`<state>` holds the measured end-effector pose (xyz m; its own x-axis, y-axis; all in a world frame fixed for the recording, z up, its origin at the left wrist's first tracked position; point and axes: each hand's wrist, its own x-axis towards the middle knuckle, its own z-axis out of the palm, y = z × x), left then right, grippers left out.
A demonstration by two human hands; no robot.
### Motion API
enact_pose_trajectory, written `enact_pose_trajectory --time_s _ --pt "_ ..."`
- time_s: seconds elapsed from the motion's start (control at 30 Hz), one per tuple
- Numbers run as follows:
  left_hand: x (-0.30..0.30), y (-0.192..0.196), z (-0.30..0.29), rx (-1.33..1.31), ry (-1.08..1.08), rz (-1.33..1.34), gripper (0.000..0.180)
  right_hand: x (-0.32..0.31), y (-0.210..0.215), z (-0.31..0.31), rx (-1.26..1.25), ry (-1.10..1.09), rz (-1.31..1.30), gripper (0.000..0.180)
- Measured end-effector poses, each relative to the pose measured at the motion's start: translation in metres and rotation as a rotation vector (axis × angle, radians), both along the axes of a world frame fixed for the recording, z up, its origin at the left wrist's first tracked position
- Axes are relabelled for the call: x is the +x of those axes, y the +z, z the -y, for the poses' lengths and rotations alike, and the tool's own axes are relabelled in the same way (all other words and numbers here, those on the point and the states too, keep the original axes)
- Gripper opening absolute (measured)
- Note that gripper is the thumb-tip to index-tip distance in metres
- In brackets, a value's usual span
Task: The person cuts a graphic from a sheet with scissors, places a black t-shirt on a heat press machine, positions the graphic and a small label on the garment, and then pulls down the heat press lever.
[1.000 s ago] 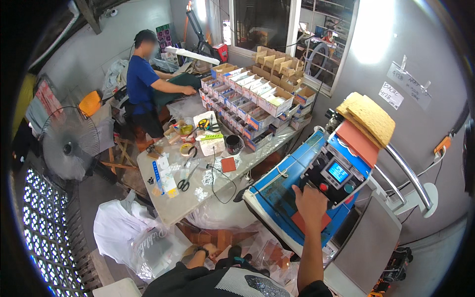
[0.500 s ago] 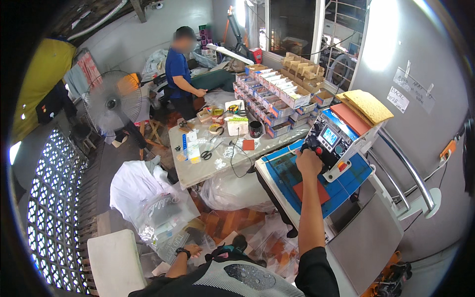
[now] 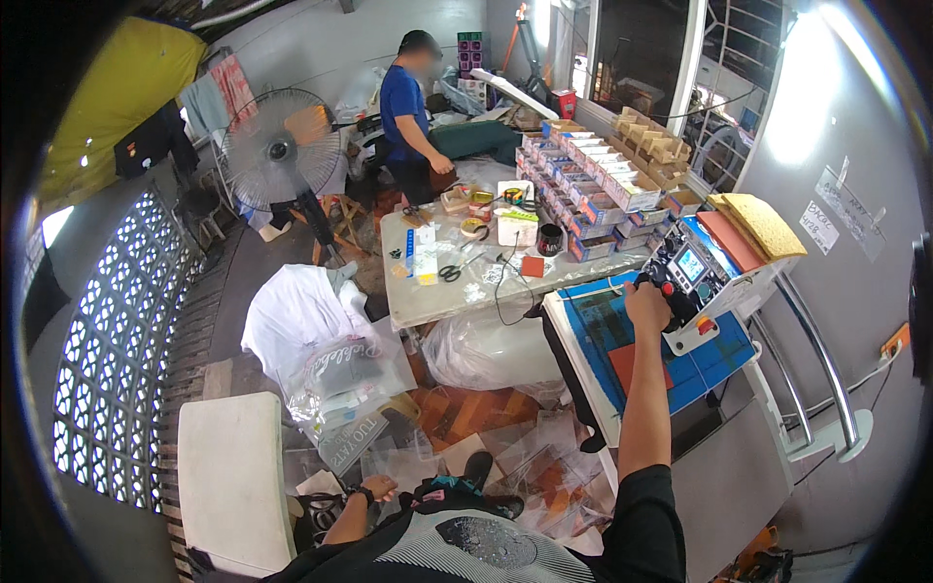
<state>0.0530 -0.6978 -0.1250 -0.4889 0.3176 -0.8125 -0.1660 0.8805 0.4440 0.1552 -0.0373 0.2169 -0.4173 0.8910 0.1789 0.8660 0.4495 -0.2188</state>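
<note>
My right hand (image 3: 646,306) is closed round the black handle (image 3: 679,300) at the front of a heat press, beside its control box (image 3: 692,264) with a lit screen. Under my forearm, a reddish-brown square sheet (image 3: 624,365) lies on the press's blue work surface (image 3: 724,361); the arm hides part of the sheet. A yellow pad (image 3: 753,225) and a reddish pad rest on top of the box. My left hand (image 3: 379,487) hangs low by my body, a dark band on its wrist, fingers loosely apart and holding nothing.
A cluttered table (image 3: 413,303) carries scissors (image 3: 449,273), tape and stacked small boxes (image 3: 593,209). Another person (image 3: 403,117) in blue stands beyond it. A fan (image 3: 282,149), a white bag pile (image 3: 306,316) and a pale chair (image 3: 231,476) are left. Plastic sheets litter the floor.
My view has turned left, so the scene sits farther right. My right hand stays on the press handle. The other person's forearm hangs a little lower.
</note>
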Motion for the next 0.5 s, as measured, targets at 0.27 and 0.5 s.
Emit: enact_pose_trajectory --time_s 0.27,0.5 --pt "0.017 -0.016 0.055 -0.147 0.026 0.163 0.029 -0.001 0.008 0.011 -0.038 -0.013 -0.036 0.055" --pt "-0.003 -0.015 0.030 -0.222 -0.100 0.161 0.028 0.050 0.008 0.021 -0.051 -0.039 -0.051 0.052"
